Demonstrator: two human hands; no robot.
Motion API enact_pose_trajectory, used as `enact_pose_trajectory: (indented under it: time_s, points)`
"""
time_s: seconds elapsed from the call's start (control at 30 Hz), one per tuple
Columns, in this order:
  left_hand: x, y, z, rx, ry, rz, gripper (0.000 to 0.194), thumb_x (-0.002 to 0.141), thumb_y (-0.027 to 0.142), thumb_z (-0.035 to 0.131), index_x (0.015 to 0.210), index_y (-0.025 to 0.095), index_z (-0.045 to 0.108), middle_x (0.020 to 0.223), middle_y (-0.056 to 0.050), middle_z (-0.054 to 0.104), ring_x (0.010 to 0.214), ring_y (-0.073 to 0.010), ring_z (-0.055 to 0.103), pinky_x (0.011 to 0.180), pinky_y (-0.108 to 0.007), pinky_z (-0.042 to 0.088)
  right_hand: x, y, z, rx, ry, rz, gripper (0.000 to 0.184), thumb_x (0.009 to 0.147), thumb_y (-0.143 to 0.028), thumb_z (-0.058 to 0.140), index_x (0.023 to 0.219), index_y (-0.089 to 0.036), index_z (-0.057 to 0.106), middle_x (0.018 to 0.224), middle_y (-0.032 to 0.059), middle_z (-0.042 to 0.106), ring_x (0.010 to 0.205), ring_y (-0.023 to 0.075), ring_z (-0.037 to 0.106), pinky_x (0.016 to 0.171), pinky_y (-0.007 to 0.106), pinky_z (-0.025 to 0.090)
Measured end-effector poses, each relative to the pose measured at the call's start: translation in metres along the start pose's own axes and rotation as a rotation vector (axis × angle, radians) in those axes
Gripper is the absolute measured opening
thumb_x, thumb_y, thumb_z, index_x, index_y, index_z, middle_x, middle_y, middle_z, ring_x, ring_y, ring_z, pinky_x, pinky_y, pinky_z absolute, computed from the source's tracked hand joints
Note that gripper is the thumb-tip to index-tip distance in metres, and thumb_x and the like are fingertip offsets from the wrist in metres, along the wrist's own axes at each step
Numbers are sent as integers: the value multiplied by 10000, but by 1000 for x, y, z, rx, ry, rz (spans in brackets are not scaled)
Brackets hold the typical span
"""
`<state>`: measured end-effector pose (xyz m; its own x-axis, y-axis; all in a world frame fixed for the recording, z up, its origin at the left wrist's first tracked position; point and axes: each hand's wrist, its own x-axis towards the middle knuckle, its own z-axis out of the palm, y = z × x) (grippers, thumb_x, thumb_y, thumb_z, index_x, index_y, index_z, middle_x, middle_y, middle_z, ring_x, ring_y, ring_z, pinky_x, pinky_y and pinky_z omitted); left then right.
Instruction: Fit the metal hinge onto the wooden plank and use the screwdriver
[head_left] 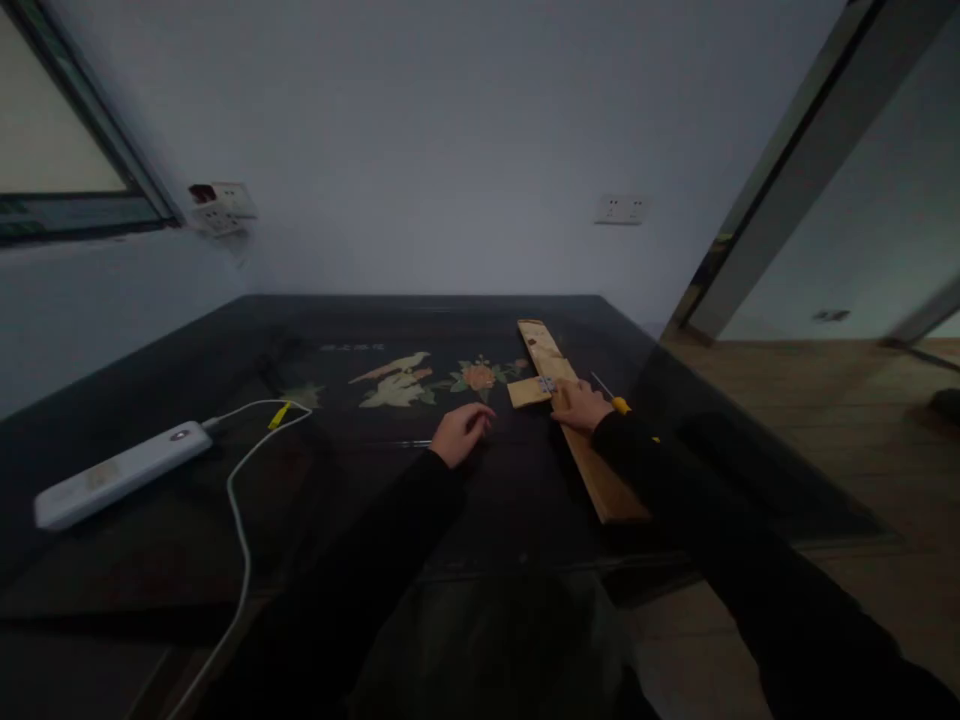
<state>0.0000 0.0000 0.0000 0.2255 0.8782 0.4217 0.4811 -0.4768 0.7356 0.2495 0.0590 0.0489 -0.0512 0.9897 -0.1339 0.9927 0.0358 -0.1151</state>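
A long wooden board [591,478] lies lengthwise on the dark table, right of its middle. Jutting left from the board is a short wooden piece [528,393], with a metal hinge [547,384] where the two meet. My right hand [581,406] grips the board just beside the hinge, its fingertips close to the metal. To the left, over the tabletop, my left hand [460,434] has its fingers curled in toward the thumb; whatever they may hold is hidden. A screwdriver [619,404] with a yellow handle lies right of the board, partly behind my right hand.
The dark table [360,500] has a painted bird and flowers. On its left lies a white power bank [124,474], its white cable [238,510] with a yellow tag [279,415] running off the front edge. A wall stands behind, with a socket [620,209].
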Motion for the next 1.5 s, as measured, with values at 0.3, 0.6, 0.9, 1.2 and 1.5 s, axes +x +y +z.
enact_pose_trajectory:
  time_s: [0.3,0.6,0.9,1.2,1.5]
  points:
    - [-1,-1,-1,13,-10,-8,225,857,157,447,940,163,656,779,-25,656,644,-118,593,626,-229,470,1,-9,1,7,33,-39,801,751,-438,619,1462,-266,291,1381,186,380,1235,365,444,931,436,387]
    - [1,-4,0,45,26,-19,230,845,135,451,938,162,660,790,-28,658,724,-135,615,668,-234,474,-22,-33,3,33,40,-95,752,779,-507,559,1446,-261,315,1341,182,420,1199,350,482,912,405,389]
    - [3,-5,-3,115,206,-42,200,838,113,482,926,178,650,955,-62,670,908,-185,621,837,-320,495,-62,-66,2,48,74,-153,662,786,-505,555,1385,-265,404,1317,154,436,1138,339,523,869,378,416]
    - [5,-5,-9,172,264,-45,246,781,50,479,933,160,638,957,-69,642,961,-209,583,910,-376,466,-87,-88,8,43,107,-152,620,751,-473,594,1322,-271,459,1295,147,447,1079,357,531,783,398,451]
    - [4,-8,-6,154,234,-95,260,771,54,504,961,179,631,970,-61,622,962,-203,580,903,-378,479,-106,-95,8,18,86,-151,606,762,-463,600,1318,-268,460,1319,151,435,1090,346,503,775,408,459]
